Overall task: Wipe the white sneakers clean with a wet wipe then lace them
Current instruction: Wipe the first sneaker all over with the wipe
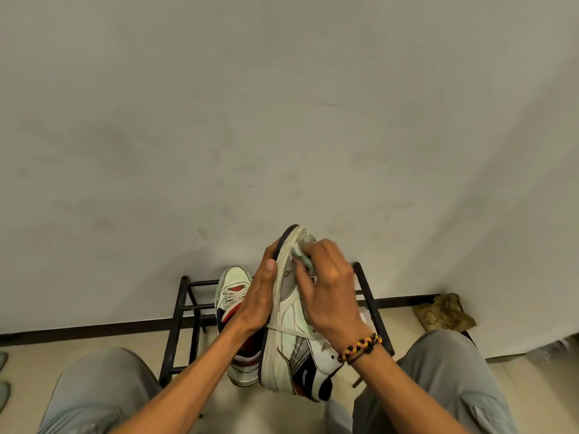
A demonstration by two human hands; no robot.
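A pale wall (282, 104) fills the upper two thirds of the frame; below it a dark baseboard runs across, and a light floor (517, 374) shows along the bottom; the person's knees in grey trousers (94, 389) sit at the lower left and lower right corners.

A black metal shoe rack (181, 311) stands against the wall at lower centre; on it, left of centre, rests a second sneaker (233, 285), white with red and black parts, toe toward the wall, its laces in place.

The held sneaker (291, 349) is raised in front of the rack at lower centre, turned on its side, toe up toward the wall and heel down toward the person; a loose lace (289, 328) crosses its side.

The left hand (255, 297) grips it from the left, fingers wrapped behind the sole near the toe, thumb lying flat along the sole's edge.

The right hand (329, 289) comes from the right, a braided bracelet (360, 347) at its wrist; its fingers are curled and bunched together, pinching a crumpled wet wipe (305, 255) and pressing it on the sneaker's upper side just below the toe; the wipe sticks out past the fingertips toward the toe cap.

A crumpled brown paper bag (445, 311) lies on the floor at the right, by the baseboard.
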